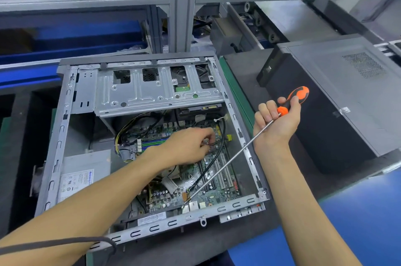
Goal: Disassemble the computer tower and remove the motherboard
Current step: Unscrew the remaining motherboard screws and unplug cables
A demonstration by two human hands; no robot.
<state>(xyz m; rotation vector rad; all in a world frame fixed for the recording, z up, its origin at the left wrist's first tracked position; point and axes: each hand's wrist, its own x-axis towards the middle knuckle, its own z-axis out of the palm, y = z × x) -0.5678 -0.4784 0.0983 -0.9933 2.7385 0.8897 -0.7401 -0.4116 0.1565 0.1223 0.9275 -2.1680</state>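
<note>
Tower (65, 114) lies open on the surface. Left hand (186, 144), the nearer, reaches inside, its grip pinched on a black cable (219, 157) directly over the motherboard (217, 192). Board's long axis runs toward the person. Right hand (277, 122) clamps a screwdriver (290, 100); shaft slants down-left, tip near the board's near edge.

Bright, even overhead light w/ soft, short shadows. Mild glare on the drive cage (156, 90) (bare metal). Wide-angle bend at the edges, esp. the top rails. Left hand (186, 144) slightly motion-blurred; background soft, centre fairly sharp.
</note>
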